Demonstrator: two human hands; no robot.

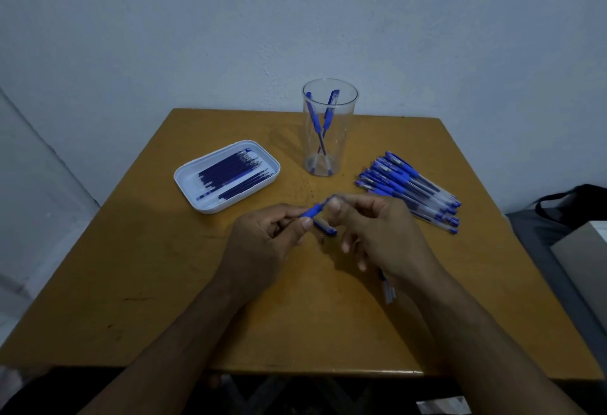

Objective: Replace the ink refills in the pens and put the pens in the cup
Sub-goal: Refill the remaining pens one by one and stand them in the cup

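Over the middle of the table my left hand (262,237) pinches the blue grip section (314,210) of a pen. My right hand (371,230) pinches the pen's tip end beside it, and a clear barrel part (388,290) sticks out below that hand. A blue pen cap (325,228) lies on the table between my hands. The clear cup (329,129) stands at the back with two blue pens in it. A white tray (190,184) of dark refills (235,175) sits at the left. A pile of blue pens (410,189) lies at the right.
The wooden table (164,283) stands against a pale wall. A dark bag (578,204) and a grey box (584,250) sit off the table's right edge. A tiny small part (321,236) lies near the cap.
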